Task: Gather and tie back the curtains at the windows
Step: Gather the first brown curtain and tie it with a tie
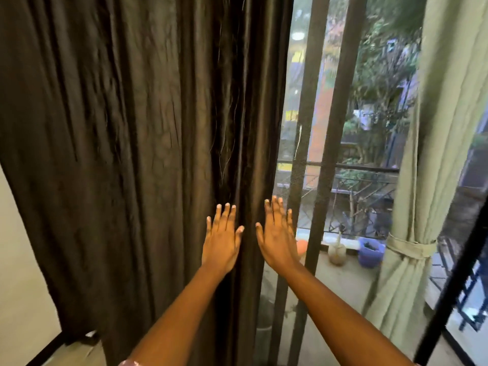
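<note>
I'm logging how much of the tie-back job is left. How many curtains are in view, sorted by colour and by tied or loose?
Dark brown curtain, hanging loose: 1
Light green curtain, gathered with a tie-back: 1
Total: 2 curtains
Both the left hand and the right hand are open, holding nothing.

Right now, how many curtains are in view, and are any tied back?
2. A dark curtain hangs loose on the left, behind both open hands. A green curtain on the right is tied back with a band. Others may lie outside the frame.
</note>
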